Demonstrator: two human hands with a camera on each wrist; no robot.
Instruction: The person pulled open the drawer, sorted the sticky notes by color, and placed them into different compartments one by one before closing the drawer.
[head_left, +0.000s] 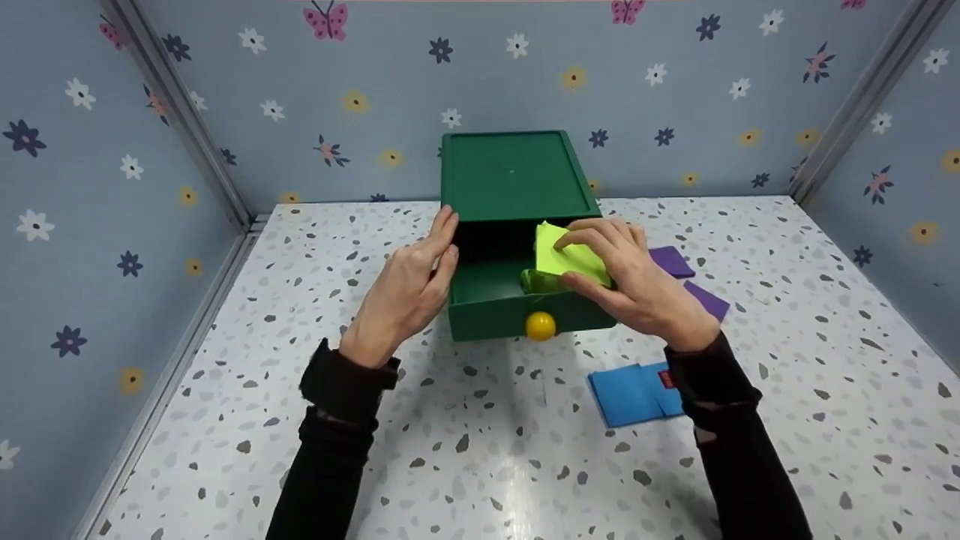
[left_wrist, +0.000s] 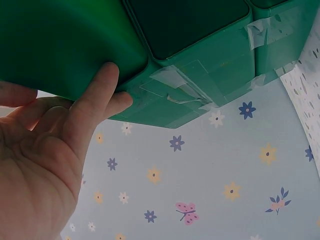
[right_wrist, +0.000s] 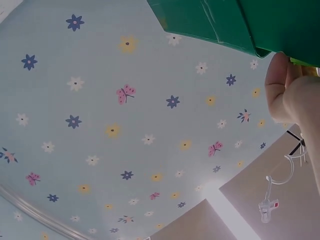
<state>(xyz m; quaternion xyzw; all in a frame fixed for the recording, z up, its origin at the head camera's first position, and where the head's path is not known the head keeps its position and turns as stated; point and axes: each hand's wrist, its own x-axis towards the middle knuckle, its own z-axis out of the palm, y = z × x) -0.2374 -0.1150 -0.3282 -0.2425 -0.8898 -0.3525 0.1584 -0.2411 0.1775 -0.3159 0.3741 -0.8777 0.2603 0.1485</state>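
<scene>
A green box [head_left: 517, 176] stands on the table with its drawer [head_left: 487, 319], which has a yellow ball knob [head_left: 540, 326], pulled out toward me. My left hand [head_left: 409, 292] rests its fairly straight fingers on the left side of the box and drawer; the left wrist view shows the fingertips against the green wall. Over the right part of the drawer, my right hand [head_left: 637, 281] holds a folded lime-yellow piece [head_left: 562, 251], thumb at its near edge and fingers on top. Its material is unclear. In the right wrist view the green box hides most of that hand's fingers.
Two purple pieces [head_left: 671, 261] lie right of the box, partly behind the right hand. A folded blue piece [head_left: 630, 394] with a red tag lies nearer, partly under the right wrist. Flowered walls [head_left: 480, 82] enclose the speckled table [head_left: 480, 465]. Clear tape [left_wrist: 175, 80] crosses the box's side.
</scene>
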